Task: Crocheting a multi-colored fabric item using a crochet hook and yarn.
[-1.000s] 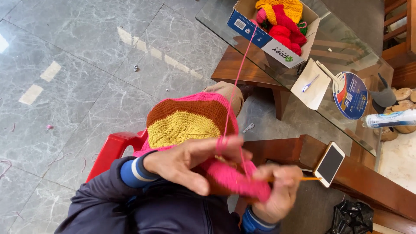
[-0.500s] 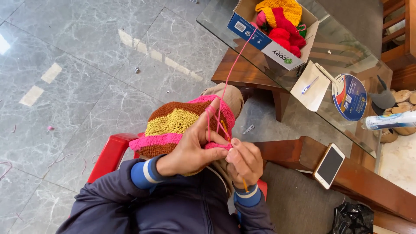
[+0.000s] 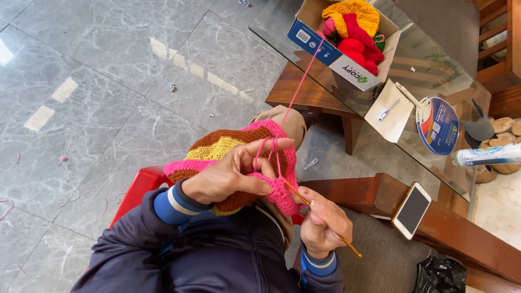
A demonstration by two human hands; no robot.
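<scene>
The floor point(image 3: 97, 87) is grey shiny stone with pale lines in it, and a person sits on a red chair point(image 3: 138, 187) above it, looking down at their lap.

Closest to us are the two hands. The right hand point(image 3: 323, 222), at about 5 o'clock from the middle, is closed around a thin orange crochet hook point(image 3: 325, 222). The tip of the hook goes up into the pink edge of the crochet piece point(image 3: 233, 154). The left hand point(image 3: 233, 173), near the middle, pinches that pink edge, and the pink yarn point(image 3: 296, 97) is looped over its fingers.

The crochet piece lies on the person's knee, under and around the left hand. It has pink, brown and yellow stripes.

At 4 o'clock a phone point(image 3: 412, 210) with a dark screen lies on a wooden armrest point(image 3: 450, 233).

Farther off, at 1 o'clock, the yarn runs up to a cardboard box point(image 3: 331, 51) on a glass table point(image 3: 434, 65). The box holds red, pink and yellow woolly things. Beside it on the table, at 2 o'clock, lie a white paper point(image 3: 388, 111) and a round blue pack point(image 3: 438, 126).
</scene>
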